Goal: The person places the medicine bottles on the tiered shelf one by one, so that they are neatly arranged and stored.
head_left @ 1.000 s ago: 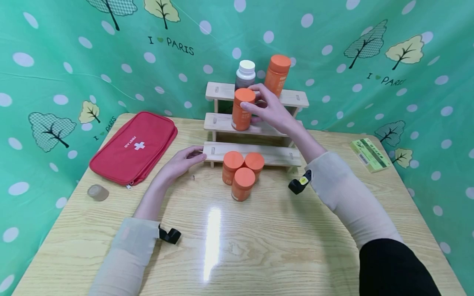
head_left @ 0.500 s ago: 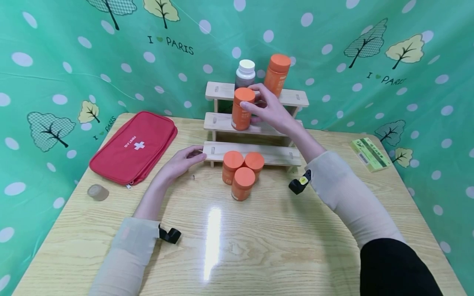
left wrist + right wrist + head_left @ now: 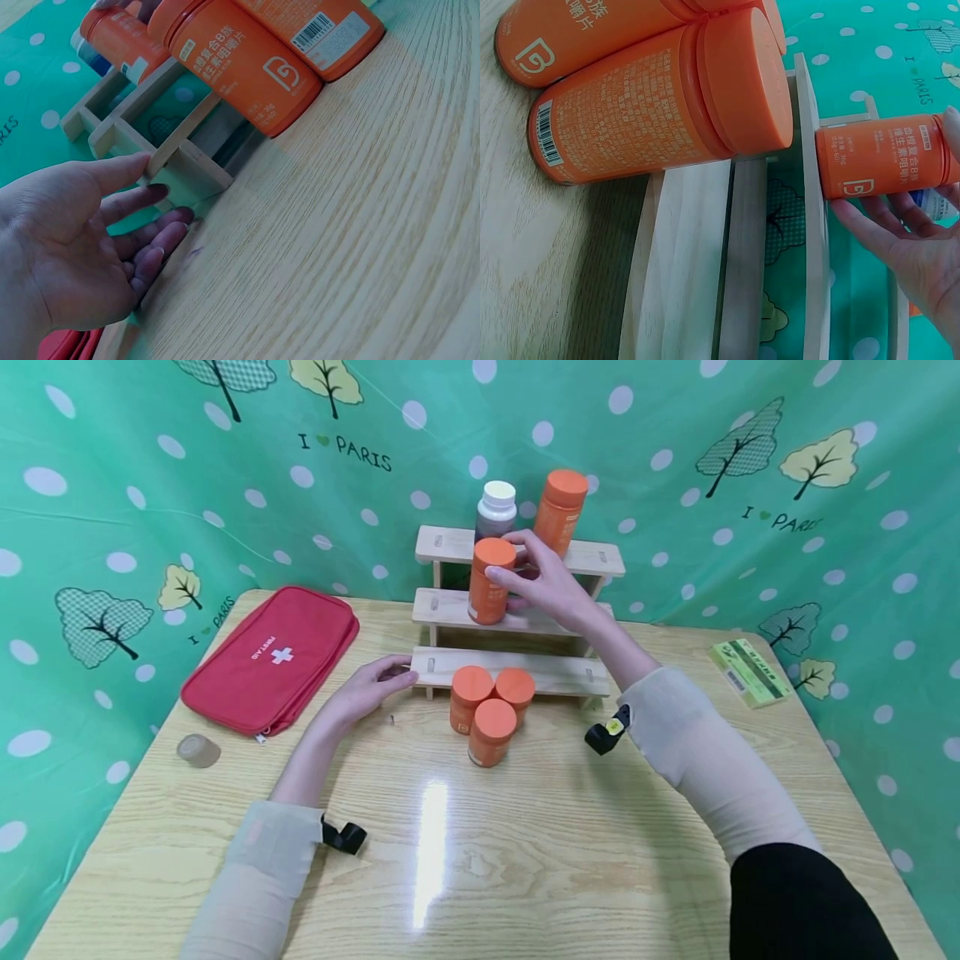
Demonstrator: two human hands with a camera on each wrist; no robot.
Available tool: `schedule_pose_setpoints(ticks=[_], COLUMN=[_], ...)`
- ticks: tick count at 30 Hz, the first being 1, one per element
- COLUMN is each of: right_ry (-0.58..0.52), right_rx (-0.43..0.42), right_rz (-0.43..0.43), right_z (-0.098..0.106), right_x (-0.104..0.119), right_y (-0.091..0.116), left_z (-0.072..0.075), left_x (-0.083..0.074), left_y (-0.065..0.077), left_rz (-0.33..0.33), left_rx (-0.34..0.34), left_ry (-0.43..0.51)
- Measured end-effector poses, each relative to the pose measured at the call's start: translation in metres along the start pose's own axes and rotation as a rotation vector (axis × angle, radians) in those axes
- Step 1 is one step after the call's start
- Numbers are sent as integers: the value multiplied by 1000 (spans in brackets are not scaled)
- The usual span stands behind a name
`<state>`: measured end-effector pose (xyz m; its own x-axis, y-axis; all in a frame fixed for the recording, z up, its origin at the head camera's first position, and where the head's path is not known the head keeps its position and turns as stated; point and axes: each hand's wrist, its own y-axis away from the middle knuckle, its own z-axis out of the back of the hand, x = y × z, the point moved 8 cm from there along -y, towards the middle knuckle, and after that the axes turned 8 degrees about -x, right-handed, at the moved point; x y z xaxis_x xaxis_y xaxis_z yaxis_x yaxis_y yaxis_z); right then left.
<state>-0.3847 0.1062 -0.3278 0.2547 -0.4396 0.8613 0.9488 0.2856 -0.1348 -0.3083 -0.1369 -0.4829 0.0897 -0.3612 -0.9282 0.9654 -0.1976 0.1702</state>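
My right hand (image 3: 551, 581) holds an orange pill bottle (image 3: 489, 593) upright on the middle step of a wooden three-step display stand (image 3: 517, 664). In the right wrist view, fingers and thumb curl round this labelled bottle (image 3: 881, 157), and its base meets the step. My left hand (image 3: 367, 689) pinches the left end of the lowest step between thumb and fingers; the left wrist view shows the thumb tip (image 3: 139, 166) against the wood. Three more orange bottles (image 3: 493, 733) stand close together on the table, in front of the lowest step.
On the top step stand a dark bottle with a white cap (image 3: 498, 510) and another orange bottle (image 3: 561, 514). A red first-aid pouch (image 3: 273, 660) lies at left, with a small greyish round cap (image 3: 198, 750) near it. At right lies a green-yellow box (image 3: 750, 672).
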Motion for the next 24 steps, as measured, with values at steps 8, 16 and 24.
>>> schedule_pose_setpoints(ticks=[8, 16, 24], right_ry=[-8, -15, -107], right_rx=[-6, -28, -110], right_rz=[-25, -10, -13], right_z=[1, 6, 17], right_x=[0, -4, -11], right_y=[1, 6, 28], left_z=[0, 0, 1], left_x=[-1, -1, -1], left_y=[1, 1, 2], left_rz=[6, 5, 5], left_rx=[6, 5, 6], left_ry=[13, 0, 4])
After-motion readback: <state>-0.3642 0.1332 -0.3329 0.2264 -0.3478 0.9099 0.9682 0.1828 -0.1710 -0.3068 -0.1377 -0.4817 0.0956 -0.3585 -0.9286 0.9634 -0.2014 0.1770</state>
